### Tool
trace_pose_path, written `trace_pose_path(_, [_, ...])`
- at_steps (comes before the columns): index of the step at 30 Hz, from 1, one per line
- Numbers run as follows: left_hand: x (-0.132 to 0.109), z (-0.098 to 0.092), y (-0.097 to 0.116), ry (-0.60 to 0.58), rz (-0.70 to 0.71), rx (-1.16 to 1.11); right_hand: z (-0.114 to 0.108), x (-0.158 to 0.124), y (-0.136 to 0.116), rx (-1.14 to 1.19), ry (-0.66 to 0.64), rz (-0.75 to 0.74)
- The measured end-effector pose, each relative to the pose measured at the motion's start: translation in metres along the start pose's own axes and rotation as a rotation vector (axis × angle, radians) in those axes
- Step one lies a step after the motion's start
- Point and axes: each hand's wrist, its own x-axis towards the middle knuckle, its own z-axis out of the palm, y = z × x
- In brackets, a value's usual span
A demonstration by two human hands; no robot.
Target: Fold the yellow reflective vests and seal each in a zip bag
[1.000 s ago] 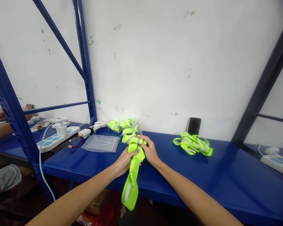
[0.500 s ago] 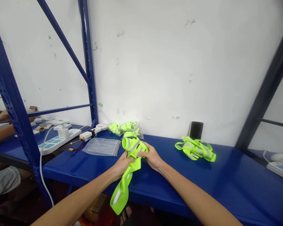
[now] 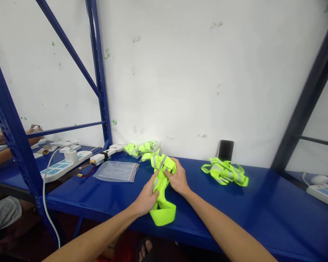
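A neon-yellow strap (image 3: 161,171) with grey reflective bands is held just below the centre of the frame, over the front part of a blue shelf (image 3: 235,211). Its folded upper end is grasped by the right hand (image 3: 178,179), with the fingers curled round the bundle. Its middle is pinched by the left hand (image 3: 147,198), which is closed on the fabric from the lower left. The lower end of the strap is seen as a loop lying on the shelf near the front edge, touching the surface. Left of the hands, a clear zip bag (image 3: 116,171) is laid flat on the shelf, near the strap but apart from it. Behind the strap, against the white wall, a heap (image 3: 142,148) of like yellow straps is seen. Right of centre, another yellow bundle (image 3: 225,173) is spread on the shelf, well apart from the hands, and just behind it a dark phone (image 3: 225,150) is leaned upright against the wall. At the left, a white power strip (image 3: 61,166) is laid on the neighbouring shelf, with a white charger (image 3: 70,155) plugged into it and a white cable (image 3: 45,193) hung down over the edge. At the far left edge, a co-worker's arm (image 3: 0,157) is rested on that shelf.
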Motion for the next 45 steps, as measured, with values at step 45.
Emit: trace_pose_path(45, [0.043, -0.028, 0.013, -0.026, 0.230, 0.869, -0.003, -0.024, -0.031, 0.233, -0.613, 0.088])
